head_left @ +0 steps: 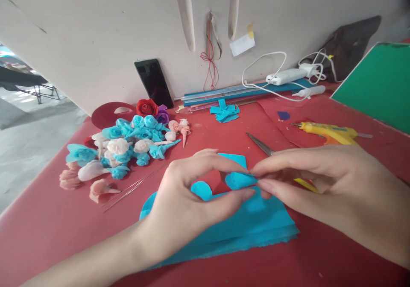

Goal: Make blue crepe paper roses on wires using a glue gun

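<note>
A small blue crepe paper petal (238,180), curled at one side, is held above a stack of blue crepe paper (230,231). My right hand (323,188) pinches the petal's narrow end between thumb and forefinger. Curved around it from the other side is my left hand (188,193), thumb below and forefinger above. On the stack lies a rounded blue paper piece (201,190). Scissors (259,143) rest partly hidden behind my right hand, blade pointing away to the left.
Blue, white and pink paper flowers (118,146) are heaped at the left beside thin wires (128,188). Blue strips (224,111) lie farther back. A yellow glue gun (329,131) is at right. A phone (154,82) and power strip (286,76) are by the wall.
</note>
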{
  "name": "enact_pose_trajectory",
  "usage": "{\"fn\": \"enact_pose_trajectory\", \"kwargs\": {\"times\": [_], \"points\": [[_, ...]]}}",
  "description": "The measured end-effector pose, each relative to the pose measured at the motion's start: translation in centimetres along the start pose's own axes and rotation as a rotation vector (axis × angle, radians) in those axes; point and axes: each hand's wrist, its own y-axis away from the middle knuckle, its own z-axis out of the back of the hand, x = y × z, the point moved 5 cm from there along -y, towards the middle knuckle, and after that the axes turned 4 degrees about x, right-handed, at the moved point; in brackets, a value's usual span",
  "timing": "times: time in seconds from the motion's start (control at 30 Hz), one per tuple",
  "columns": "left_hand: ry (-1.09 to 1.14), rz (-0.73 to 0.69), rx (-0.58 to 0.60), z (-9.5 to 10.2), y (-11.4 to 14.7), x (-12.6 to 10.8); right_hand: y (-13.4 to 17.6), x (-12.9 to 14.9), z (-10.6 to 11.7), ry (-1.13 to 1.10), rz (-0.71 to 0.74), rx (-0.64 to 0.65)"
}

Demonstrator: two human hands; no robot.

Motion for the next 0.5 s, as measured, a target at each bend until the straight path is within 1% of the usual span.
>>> {"fn": "enact_pose_trajectory", "kwargs": {"times": [0.13, 0.27, 0.37, 0.5], "points": [[0.005, 0.044, -0.005, -0.16, 0.03, 0.18, 0.24, -0.28, 0.13, -0.022, -0.024, -0.065], [0.028, 0.059, 0.005, -0.33, 0.24, 0.32, 0.49, -0.16, -0.19, 0.005, -0.025, -0.054], [0.043, 0.057, 0.019, -0.34, 0.36, 0.42, 0.60, 0.09, -0.29, 0.033, -0.007, -0.098], [0.055, 0.074, 0.004, -0.33, 0.26, 0.57, 0.65, 0.52, -0.35, 0.075, 0.036, -0.144]]}}
